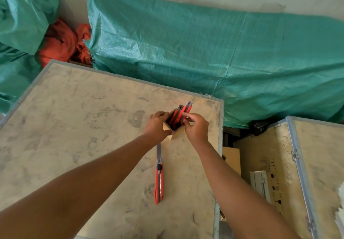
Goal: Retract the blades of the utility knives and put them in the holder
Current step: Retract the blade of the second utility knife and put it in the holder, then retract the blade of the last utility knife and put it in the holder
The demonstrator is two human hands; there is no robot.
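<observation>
A small wooden holder [174,134] stands on the plywood crate top [74,127], near its far right corner. Several red utility knives [179,115] stick up out of it, leaning away from me. My left hand [156,126] grips the holder's left side. My right hand [195,128] is at its right side, with fingertips pinched on a red knife in the holder. One more red utility knife [159,181] lies flat on the crate just in front of the holder, its metal blade end extended and pointing toward my left wrist.
Green tarpaulin [223,52] covers bulky goods behind the crate, with orange cloth [61,43] at the back left. A second wooden crate [279,164] with metal edging stands to the right across a narrow gap. The crate's metal-trimmed right edge [220,136] lies close to the holder.
</observation>
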